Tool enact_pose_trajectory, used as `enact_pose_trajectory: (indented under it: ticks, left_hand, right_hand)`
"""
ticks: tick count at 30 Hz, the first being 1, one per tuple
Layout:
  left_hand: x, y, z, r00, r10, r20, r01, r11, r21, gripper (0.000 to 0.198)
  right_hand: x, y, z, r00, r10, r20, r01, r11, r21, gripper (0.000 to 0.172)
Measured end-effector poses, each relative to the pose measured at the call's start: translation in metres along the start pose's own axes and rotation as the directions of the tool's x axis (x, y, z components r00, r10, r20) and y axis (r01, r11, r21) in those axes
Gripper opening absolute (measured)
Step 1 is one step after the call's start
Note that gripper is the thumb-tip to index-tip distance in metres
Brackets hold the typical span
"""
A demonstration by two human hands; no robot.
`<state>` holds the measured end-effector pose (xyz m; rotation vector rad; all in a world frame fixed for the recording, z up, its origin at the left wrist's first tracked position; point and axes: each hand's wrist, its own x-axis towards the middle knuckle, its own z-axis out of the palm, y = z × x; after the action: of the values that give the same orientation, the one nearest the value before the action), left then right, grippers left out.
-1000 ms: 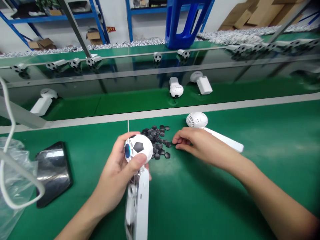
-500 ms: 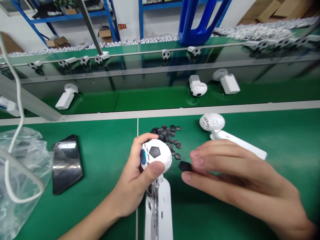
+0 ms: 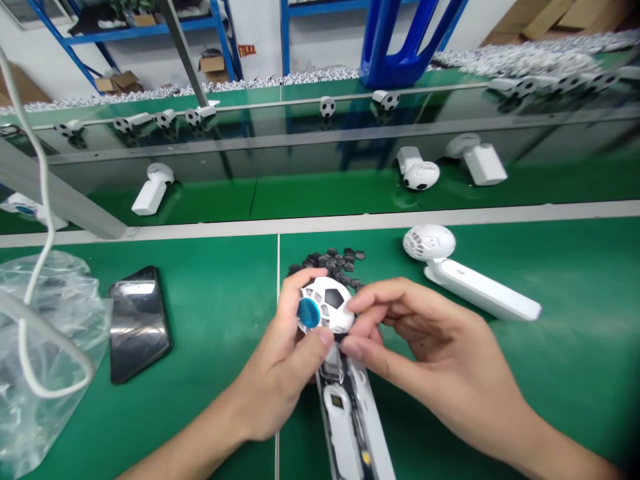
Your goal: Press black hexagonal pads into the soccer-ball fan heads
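A white handheld plastic device (image 3: 344, 427) slants with its opened handle (image 3: 373, 420) nearest, inner parts showing; its round head (image 3: 345, 321) bears a black pentagon (image 3: 334, 298) and a shiny blue disc (image 3: 309, 313); small black pentagonal pieces (image 3: 331, 261) lie clustered just beyond.

Plastic ball (image 3: 326, 304), smooth; pentagons (image 3: 336, 261), seemingly matt

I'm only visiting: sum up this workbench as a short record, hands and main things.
Left hand: grips the soccer-patterned ball
Right hand: at the ball's right side; whether it pinches anything is unclear
Handle: runs from the ball toward the viewer, inner parts showing
Beyond the ball: small black pieces
Beyond the right hand: white fan
At left: black slab, plastic bag
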<state>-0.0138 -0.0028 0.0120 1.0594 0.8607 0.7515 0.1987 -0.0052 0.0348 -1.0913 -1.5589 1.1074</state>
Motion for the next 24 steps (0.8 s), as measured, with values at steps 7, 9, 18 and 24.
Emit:
enact_pose_trajectory:
  ticks: [7, 9, 18, 24]
  left_hand:
    - [0.002, 0.006, -0.001, 0.998, -0.035, 0.059, 0.033, 0.999, 0.041, 0.063]
    - [0.003, 0.005, -0.001, 0.998, -0.026, 0.061, 0.024, 0.999, 0.037, 0.062]
    - [0.001, 0.017, 0.000, 0.986, -0.099, 0.137, 0.076, 0.984, 0.163, 0.054]
    - [0.001, 0.013, -0.003, 0.952, -0.254, 0.173, 0.255, 0.967, 0.020, 0.055]
  right_hand:
    - [0.000, 0.008, 0.005, 0.993, -0.097, -0.062, 0.090, 0.991, -0.103, 0.024]
    - [0.001, 0.012, 0.002, 0.996, -0.077, -0.046, 0.072, 0.991, -0.110, 0.037]
    - [0.011, 0.012, -0.005, 0.905, 0.309, 0.292, -0.360, 0.923, 0.137, 0.079]
    - [0.012, 0.011, -0.001, 0.914, 0.314, 0.255, -0.354, 0.927, 0.126, 0.071]
